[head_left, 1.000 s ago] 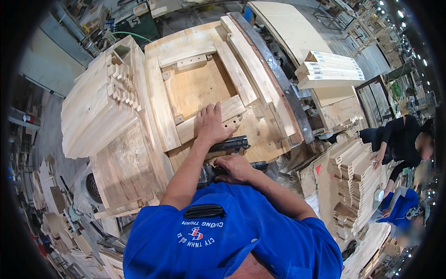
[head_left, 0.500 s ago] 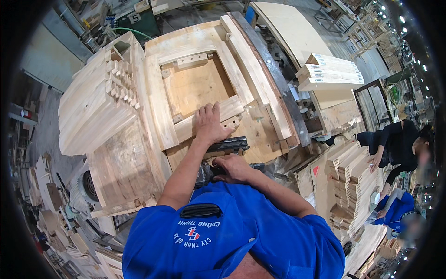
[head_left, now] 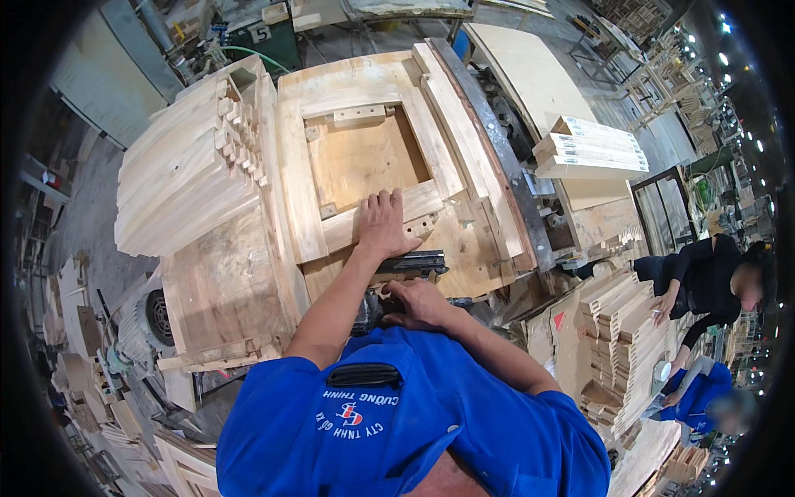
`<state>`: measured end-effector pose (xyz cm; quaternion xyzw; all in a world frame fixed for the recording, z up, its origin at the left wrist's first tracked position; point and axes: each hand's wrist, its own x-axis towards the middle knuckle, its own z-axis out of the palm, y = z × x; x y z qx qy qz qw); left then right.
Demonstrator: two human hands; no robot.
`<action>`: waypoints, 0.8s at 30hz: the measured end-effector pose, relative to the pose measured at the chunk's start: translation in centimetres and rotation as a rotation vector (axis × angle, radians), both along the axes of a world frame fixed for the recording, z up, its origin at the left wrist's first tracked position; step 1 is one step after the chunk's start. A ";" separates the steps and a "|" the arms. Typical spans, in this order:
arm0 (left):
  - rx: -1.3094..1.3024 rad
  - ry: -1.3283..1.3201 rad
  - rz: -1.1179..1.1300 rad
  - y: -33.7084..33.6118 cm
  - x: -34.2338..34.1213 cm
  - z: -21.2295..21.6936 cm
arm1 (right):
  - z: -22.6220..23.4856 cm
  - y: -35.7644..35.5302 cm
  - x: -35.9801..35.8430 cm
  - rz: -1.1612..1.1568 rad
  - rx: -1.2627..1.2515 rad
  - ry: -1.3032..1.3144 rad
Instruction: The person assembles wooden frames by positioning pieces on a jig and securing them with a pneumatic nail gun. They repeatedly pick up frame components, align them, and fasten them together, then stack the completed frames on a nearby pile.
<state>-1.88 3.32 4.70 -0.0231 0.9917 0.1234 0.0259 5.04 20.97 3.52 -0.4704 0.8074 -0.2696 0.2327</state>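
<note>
A pale wooden frame (head_left: 313, 186) lies on a plywood work board (head_left: 489, 263) in front of me. My left hand (head_left: 383, 225) grips its near rail, fingertips over the inner edge and thumb on the near side. Close to my body, my right hand (head_left: 421, 301) is closed around a dark power tool that looks like a nail gun (head_left: 412, 263). The tool's black bar lies just below my left thumb, and much of its body is hidden by my hand and shirt. A small drilled block (head_left: 421, 225) sits against the near rail, and another drilled block (head_left: 360, 116) is inside the far rail.
Stacked pale boards (head_left: 182, 182) stand at the left. A long wooden strip (head_left: 468, 141) and a dark metal rail (head_left: 497, 141) run along the right. Beyond are bundled slats (head_left: 590, 149). Two people work at far right beside stacked wooden parts (head_left: 621, 340).
The whole view has shifted slightly, so the scene sits a little lower and to the right. Both hands keep their places on the frame and the tool.
</note>
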 end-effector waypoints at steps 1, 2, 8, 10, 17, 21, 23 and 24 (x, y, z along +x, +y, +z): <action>0.003 0.012 0.001 0.1 0.2 0.0 | 0.0 0.1 0.2 -0.006 0.012 0.003; 0.005 0.021 0.004 0.1 0.3 -0.2 | 0.2 0.1 0.5 -0.008 0.024 0.004; 0.025 0.078 -0.002 -0.2 0.2 -1.1 | 0.2 -0.3 0.5 0.017 0.069 0.023; 0.026 0.083 -0.007 -0.2 0.3 -1.2 | -0.3 -0.4 0.6 0.025 0.057 0.009; 0.014 0.128 -0.002 -0.2 0.4 -1.5 | -0.7 -0.7 0.6 0.040 0.010 -0.037; 0.056 0.120 -0.004 -0.4 0.1 -1.6 | 0.5 -0.6 0.1 0.028 0.064 -0.059; 0.052 0.099 0.002 -0.5 -0.1 -1.4 | 2.1 -0.3 -0.1 0.011 0.140 -0.093; 0.054 0.078 0.004 -0.5 -0.2 -1.2 | 3.0 0.1 -0.3 0.000 0.182 -0.110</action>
